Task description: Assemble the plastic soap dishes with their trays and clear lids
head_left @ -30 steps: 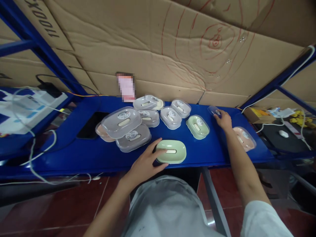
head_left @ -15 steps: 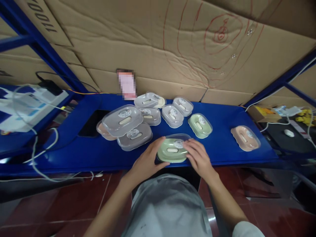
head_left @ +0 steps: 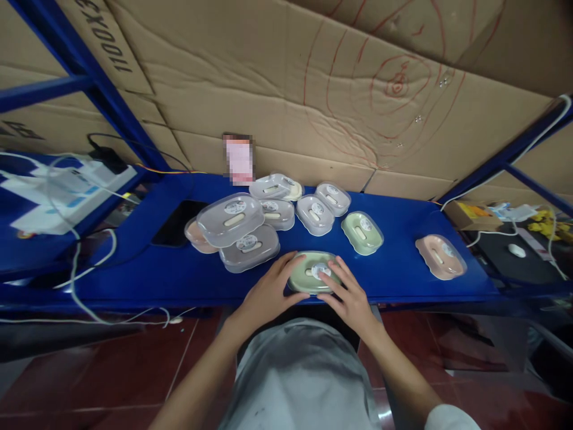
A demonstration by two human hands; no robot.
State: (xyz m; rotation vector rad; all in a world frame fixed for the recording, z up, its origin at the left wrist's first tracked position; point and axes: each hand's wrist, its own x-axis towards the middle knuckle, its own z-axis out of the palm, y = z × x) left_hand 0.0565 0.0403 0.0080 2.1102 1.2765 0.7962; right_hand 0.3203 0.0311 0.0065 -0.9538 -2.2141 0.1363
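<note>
Near the front edge of the blue table (head_left: 394,275) lies a green soap box (head_left: 308,280) with a clear lid and a round label. My left hand (head_left: 268,289) grips its left end between thumb and fingers. Over its right side, my right hand (head_left: 351,298) has fingers on the lid and label. Behind and to the right sits another green box (head_left: 362,233). Several grey boxes, one of them a large grey box (head_left: 230,221) on top, overlap at the left, partly covering a pink box (head_left: 194,236).
A pink box (head_left: 441,257) sits at the right. A dark phone-like slab (head_left: 176,224), white cables and a power strip (head_left: 71,197) are at the left. Cardboard (head_left: 224,71) stands behind. An open carton (head_left: 474,218) is beyond the right frame post.
My right hand has shifted left and down over the green box, its fingers now farther across the lid. The label shows lower and nearer the middle. The whole view has shifted slightly.
</note>
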